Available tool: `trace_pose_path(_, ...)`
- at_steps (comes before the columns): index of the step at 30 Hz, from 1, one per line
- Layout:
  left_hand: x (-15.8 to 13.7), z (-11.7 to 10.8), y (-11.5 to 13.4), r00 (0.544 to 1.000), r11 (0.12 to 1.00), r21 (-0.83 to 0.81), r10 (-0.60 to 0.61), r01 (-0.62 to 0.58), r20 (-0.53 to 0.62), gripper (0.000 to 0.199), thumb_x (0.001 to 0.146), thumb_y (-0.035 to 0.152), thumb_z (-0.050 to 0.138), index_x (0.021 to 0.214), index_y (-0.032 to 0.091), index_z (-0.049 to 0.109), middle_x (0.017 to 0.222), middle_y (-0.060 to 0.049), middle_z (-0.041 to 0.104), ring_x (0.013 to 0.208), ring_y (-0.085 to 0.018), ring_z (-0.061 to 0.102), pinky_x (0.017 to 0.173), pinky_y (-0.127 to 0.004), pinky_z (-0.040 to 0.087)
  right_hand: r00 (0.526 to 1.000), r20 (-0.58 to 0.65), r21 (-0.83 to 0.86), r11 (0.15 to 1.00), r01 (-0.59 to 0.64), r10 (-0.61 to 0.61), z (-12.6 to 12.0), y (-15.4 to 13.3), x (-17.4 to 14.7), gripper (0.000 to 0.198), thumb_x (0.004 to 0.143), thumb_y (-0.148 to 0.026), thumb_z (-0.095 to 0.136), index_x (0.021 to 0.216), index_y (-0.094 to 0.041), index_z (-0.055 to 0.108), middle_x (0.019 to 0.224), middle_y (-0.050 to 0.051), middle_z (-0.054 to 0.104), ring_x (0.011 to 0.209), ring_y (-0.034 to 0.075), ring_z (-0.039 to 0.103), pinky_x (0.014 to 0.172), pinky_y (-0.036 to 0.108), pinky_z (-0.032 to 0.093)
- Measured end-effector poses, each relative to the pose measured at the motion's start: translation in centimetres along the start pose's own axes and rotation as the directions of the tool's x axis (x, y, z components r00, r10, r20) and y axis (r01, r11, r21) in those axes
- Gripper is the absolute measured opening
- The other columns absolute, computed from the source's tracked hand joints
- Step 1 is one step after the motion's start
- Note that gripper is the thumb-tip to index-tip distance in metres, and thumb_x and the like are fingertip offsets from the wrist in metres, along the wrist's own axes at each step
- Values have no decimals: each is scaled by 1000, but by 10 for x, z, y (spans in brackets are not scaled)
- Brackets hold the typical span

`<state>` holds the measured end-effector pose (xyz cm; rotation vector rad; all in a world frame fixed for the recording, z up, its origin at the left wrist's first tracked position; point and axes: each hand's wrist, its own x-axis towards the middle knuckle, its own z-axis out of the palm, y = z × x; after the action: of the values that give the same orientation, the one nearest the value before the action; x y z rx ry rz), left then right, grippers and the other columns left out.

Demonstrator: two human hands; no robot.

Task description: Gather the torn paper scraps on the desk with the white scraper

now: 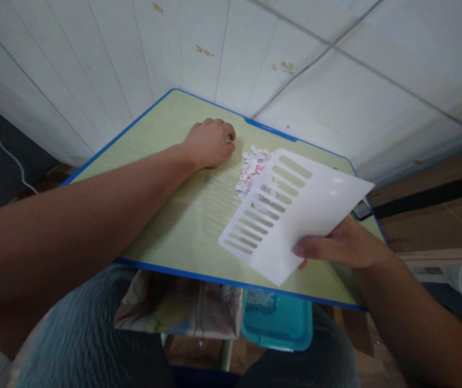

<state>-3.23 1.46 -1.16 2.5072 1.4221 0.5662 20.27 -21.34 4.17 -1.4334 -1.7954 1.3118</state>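
My right hand (336, 245) grips a white plastic scraper (320, 205) with a row of long slots along one side, thumb on top and most fingers hidden beneath. The scraper is tilted above the table and partly covers a small heap of torn paper scraps (251, 168), white with pink and purple marks. To the left of the heap, my left hand (211, 143) rests on the table with its fingers curled closed. A small greyish-green spot shows between thumb and fingers; I cannot tell what, if anything, is held.
The light-green table (182, 237) has a blue rim and stands against a white panelled wall. A dark phone-like object (361, 211) lies at its right edge. Under the front edge are a teal plastic container (279, 323) and a patterned bag (182, 310). Cardboard boxes (436, 221) stand at right.
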Motion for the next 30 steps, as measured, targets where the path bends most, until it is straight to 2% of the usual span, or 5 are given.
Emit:
trace_pose_path(5, 1, 3, -2, 1000, 999, 33, 11, -11, -10, 44, 103, 33, 60, 141, 25, 81, 152, -10, 76, 144, -36, 63, 124, -54, 50, 847, -500, -178, 979, 103, -180, -6, 9, 16, 37, 92, -45, 79, 59, -30, 72, 65, 3, 76, 67, 28, 76, 79, 46, 71)
trace_pose_path(8, 3, 7, -6, 999, 1000, 23, 22, -21, -42, 45, 100, 36, 63, 141, 31, 81, 148, -7, 78, 144, -38, 64, 124, -56, 50, 758, -619, -221, 972, 84, -206, -9, 17, 23, 35, 92, -45, 77, 61, -31, 72, 66, 3, 76, 66, 28, 73, 76, 45, 68)
trace_pose_path(19, 2, 9, -5, 998, 999, 47, 19, -17, -56, 43, 100, 35, 63, 137, 32, 83, 144, -8, 79, 140, -37, 66, 122, -54, 51, 866, -438, -392, 918, 58, -242, 9, 23, 20, 47, 100, -56, 77, 62, -31, 68, 72, 3, 76, 79, 30, 77, 97, 49, 67)
trace_pose_path(23, 3, 10, -4, 998, 999, 39, 18, -15, -58, 43, 98, 34, 64, 137, 31, 83, 144, -8, 80, 140, -36, 66, 122, -53, 50, 903, -382, -330, 942, 66, -197, 8, 20, 19, 41, 99, -52, 78, 65, -31, 71, 72, 5, 78, 76, 30, 77, 86, 47, 68)
trace_pose_path(30, 3, 11, -4, 998, 999, 45, 22, -19, -64, 41, 100, 34, 63, 135, 30, 83, 143, -9, 79, 139, -37, 67, 122, -54, 50, 853, -468, -349, 935, 64, -233, 11, 21, 21, 52, 102, -60, 75, 60, -31, 66, 73, 3, 78, 76, 28, 77, 88, 46, 67)
